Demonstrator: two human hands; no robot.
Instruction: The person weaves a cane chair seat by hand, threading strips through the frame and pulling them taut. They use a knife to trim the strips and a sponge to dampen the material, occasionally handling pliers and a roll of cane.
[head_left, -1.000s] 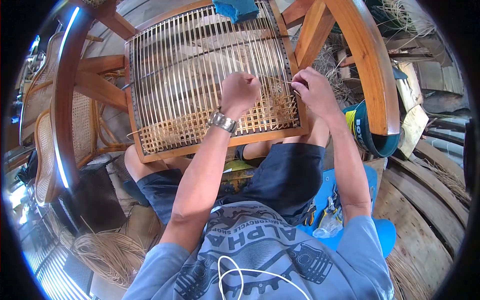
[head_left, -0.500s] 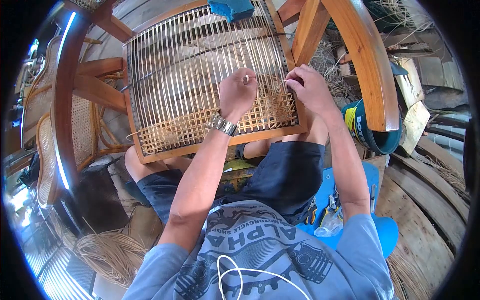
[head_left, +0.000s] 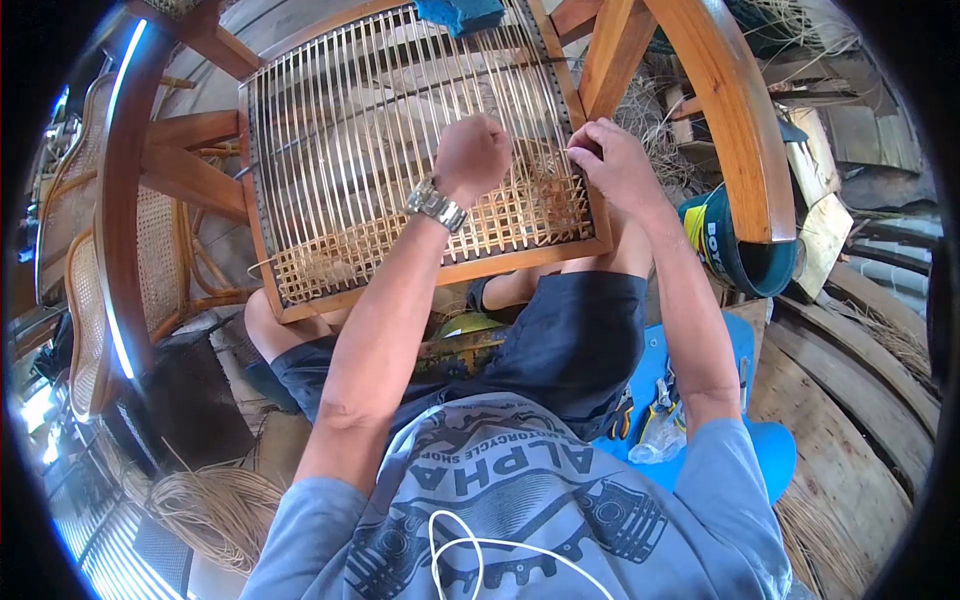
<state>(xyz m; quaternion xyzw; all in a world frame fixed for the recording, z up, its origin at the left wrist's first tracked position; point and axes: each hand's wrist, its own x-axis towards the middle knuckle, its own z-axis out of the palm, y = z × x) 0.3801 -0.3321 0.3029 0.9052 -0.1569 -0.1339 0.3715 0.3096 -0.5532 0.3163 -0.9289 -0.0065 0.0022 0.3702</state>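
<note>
A wooden seat frame (head_left: 440, 272) lies across my knees, strung with pale cane strands (head_left: 340, 130) running away from me. Along its near side is a band of woven cane mesh (head_left: 500, 222). My left hand (head_left: 473, 155), with a metal watch on the wrist, is a closed fist above the strands; what it grips is hidden. At the frame's right rail, my right hand (head_left: 615, 165) pinches a thin pale cane strand between thumb and forefinger. A blue cloth or sponge (head_left: 460, 15) rests on the far strands.
Curved wooden chair parts (head_left: 725, 110) rise on the right. A dark green bucket (head_left: 765, 268) stands beneath them. Pliers and a plastic bag (head_left: 660, 437) lie on a blue surface at my right. Coiled cane (head_left: 215, 510) lies at lower left, near cane-backed chairs (head_left: 160, 240).
My left fist has turned and shifted slightly up, so its ring no longer shows. My right hand has risen a little along the rail, still pinching. The view has shifted slightly.
</note>
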